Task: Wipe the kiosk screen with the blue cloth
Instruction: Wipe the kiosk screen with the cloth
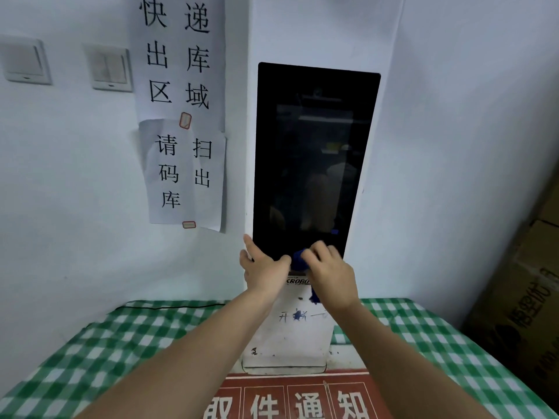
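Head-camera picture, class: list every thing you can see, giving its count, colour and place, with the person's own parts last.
Tall black kiosk screen: one, on white stand, centre.
Small blue cloth: one, at screen's bottom edge.
White paper notices: two, black characters, wall left of screen.
White wall switches: two, far left.
Green-and-white checked tablecloth: one, on table.
Red notice sign: one, bottom centre.
Brown cardboard boxes: stacked, right.
Left hand: steadies screen's corner.
Right hand: presses cloth.
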Tool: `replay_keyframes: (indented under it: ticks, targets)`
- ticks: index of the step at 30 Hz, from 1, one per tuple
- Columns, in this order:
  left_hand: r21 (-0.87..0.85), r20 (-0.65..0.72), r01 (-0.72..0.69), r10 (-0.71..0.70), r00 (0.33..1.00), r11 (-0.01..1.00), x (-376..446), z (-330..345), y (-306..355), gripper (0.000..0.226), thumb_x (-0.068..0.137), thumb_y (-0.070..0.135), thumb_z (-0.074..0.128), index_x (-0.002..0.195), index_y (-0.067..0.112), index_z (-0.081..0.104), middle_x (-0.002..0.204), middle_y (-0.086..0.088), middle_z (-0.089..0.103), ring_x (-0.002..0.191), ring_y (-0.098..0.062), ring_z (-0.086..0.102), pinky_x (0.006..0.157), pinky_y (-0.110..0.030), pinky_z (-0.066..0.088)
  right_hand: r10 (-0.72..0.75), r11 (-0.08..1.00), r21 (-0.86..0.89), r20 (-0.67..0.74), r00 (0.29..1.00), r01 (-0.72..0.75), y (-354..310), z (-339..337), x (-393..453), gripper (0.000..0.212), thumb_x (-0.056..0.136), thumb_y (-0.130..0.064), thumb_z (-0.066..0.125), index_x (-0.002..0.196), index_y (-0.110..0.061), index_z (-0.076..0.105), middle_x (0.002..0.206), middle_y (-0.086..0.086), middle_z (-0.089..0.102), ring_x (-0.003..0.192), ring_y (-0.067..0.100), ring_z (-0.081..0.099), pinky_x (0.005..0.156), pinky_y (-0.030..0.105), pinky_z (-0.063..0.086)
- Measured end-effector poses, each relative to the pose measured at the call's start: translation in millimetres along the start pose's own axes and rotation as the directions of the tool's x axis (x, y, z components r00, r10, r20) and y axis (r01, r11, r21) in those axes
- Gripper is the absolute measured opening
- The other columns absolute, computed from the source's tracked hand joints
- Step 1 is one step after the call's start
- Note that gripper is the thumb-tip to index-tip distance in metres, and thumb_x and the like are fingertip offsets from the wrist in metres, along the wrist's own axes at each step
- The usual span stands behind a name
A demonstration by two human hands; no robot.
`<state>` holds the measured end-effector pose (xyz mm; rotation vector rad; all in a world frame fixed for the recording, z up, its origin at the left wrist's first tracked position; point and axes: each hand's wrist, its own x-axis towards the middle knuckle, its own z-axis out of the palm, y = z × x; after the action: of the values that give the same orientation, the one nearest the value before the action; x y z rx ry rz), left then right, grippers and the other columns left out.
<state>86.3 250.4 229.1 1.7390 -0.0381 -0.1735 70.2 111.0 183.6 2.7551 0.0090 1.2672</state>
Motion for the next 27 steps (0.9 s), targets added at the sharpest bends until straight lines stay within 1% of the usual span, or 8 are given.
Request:
replay_keyframes:
  ticks: [4, 11, 14, 17, 19, 22, 24, 27]
  targets:
    - [0.013, 0.014, 0.005, -0.005, 1.0, 1.0, -1.7, -2.4, -0.3, 0.09, 0.088, 0.019, 0.053, 0.152, 0.031, -0.01, 0.159, -0.001, 0.0, 0.135, -0.029, 0.036, 0.106, -0.036, 0.035, -0.151, 0.985, -0.068, 0.111, 0.982, 0.159, 6.9, -5.5, 1.6, 0.045, 0.05, 0.002, 0.082, 0.084, -0.015, 0.058, 0.08, 0.001, 0.052, 0.062, 0.019, 0.047, 0.032, 0.021, 0.026]
    - [0.033, -0.002, 0.038, -0.038, 0.999, 0.999, 2.2, -7.3, -3.0, 0.087, 0.091, 0.013, 0.052, 0.152, 0.031, -0.007, 0.159, -0.003, 0.003, 0.134, -0.03, 0.038, 0.106, -0.038, 0.038, 0.169, 0.981, 0.116, -0.137, 0.976, -0.153, -13.8, -23.4, 38.3, 0.024, 0.069, -0.002, 0.071, 0.089, -0.011, 0.063, 0.089, 0.004, 0.058, 0.074, 0.023, 0.056, 0.038, 0.024, 0.033]
    - [0.046, 0.006, 0.033, -0.033, 0.999, 0.998, 2.3, -7.3, -4.5, 0.087, 0.09, 0.01, 0.051, 0.153, 0.03, -0.006, 0.158, -0.007, 0.007, 0.128, -0.029, 0.043, 0.095, -0.032, 0.041, 0.044, 0.998, 0.055, -0.053, 0.998, -0.041, -27.2, -8.1, 24.3, 0.034, 0.058, -0.002, 0.078, 0.086, -0.012, 0.063, 0.087, 0.005, 0.057, 0.07, 0.023, 0.054, 0.035, 0.023, 0.029]
    - [0.048, 0.004, 0.051, -0.051, 0.999, 0.998, 3.2, -9.2, -4.4, 0.09, 0.087, 0.01, 0.055, 0.153, 0.028, -0.004, 0.156, -0.011, 0.01, 0.124, -0.029, 0.047, 0.099, -0.034, 0.044, -0.138, 0.99, -0.002, 0.079, 0.987, 0.139, -28.8, 3.4, 11.3, 0.041, 0.051, -0.003, 0.083, 0.084, -0.015, 0.063, 0.083, 0.002, 0.055, 0.066, 0.02, 0.05, 0.036, 0.022, 0.02]
    - [0.054, 0.017, 0.053, -0.054, 0.998, 0.997, 3.1, -11.7, -4.7, 0.089, 0.087, 0.01, 0.054, 0.153, 0.027, -0.003, 0.157, -0.011, 0.009, 0.125, -0.03, 0.046, 0.1, -0.035, 0.044, -0.157, 0.987, -0.012, 0.058, 0.986, 0.158, -25.2, -0.5, 16.2, 0.038, 0.052, -0.002, 0.082, 0.083, -0.015, 0.063, 0.081, 0.002, 0.055, 0.065, 0.02, 0.051, 0.035, 0.021, 0.02]
    - [0.063, 0.037, 0.039, -0.041, 0.998, 0.997, 4.0, -15.5, -5.1, 0.086, 0.089, 0.012, 0.052, 0.153, 0.027, -0.003, 0.158, -0.009, 0.008, 0.13, -0.03, 0.041, 0.096, -0.029, 0.04, 0.074, 0.995, 0.07, -0.106, 0.992, -0.067, -24.7, -16.9, 39.9, 0.028, 0.061, -0.004, 0.077, 0.084, -0.013, 0.064, 0.085, 0.006, 0.058, 0.071, 0.024, 0.057, 0.036, 0.022, 0.03]
    - [0.059, 0.038, 0.041, -0.044, 0.998, 0.997, 6.1, -17.0, -5.1, 0.087, 0.088, 0.013, 0.053, 0.153, 0.028, -0.004, 0.157, -0.01, 0.009, 0.131, -0.03, 0.04, 0.104, -0.034, 0.04, 0.194, 0.974, 0.153, -0.169, 0.966, -0.169, -30.3, -23.7, 53.3, 0.026, 0.066, -0.003, 0.075, 0.087, -0.012, 0.064, 0.088, 0.007, 0.059, 0.075, 0.025, 0.058, 0.038, 0.023, 0.033]
    - [0.064, 0.048, 0.037, -0.04, 0.998, 0.997, 6.5, -16.2, -6.0, 0.09, 0.088, 0.012, 0.054, 0.153, 0.028, -0.006, 0.155, -0.01, 0.012, 0.122, -0.028, 0.046, 0.1, -0.034, 0.044, -0.041, 0.999, 0.027, -0.092, 0.995, 0.044, -39.7, -13.4, 44.6, 0.037, 0.056, 0.0, 0.078, 0.087, -0.013, 0.062, 0.088, 0.006, 0.057, 0.072, 0.024, 0.054, 0.036, 0.021, 0.024]
